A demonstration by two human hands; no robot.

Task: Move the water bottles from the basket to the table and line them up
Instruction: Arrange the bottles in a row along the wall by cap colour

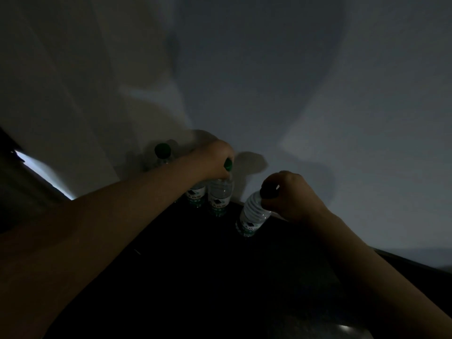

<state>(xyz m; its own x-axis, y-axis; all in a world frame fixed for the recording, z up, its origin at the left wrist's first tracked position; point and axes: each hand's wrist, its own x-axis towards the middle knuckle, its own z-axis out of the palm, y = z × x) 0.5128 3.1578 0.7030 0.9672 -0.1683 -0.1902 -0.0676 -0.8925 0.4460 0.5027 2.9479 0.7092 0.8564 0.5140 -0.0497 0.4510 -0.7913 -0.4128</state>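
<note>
While left hand grips green-capped bottle, hiding neighbour bottle top, right hand grips tilted bottle.

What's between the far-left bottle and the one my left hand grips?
In the head view, one more water bottle, its top hidden behind the left arm, stands between the far-left bottle and the held bottle in the left hand.

Dim indoor room; bare wall; dark table.
</note>
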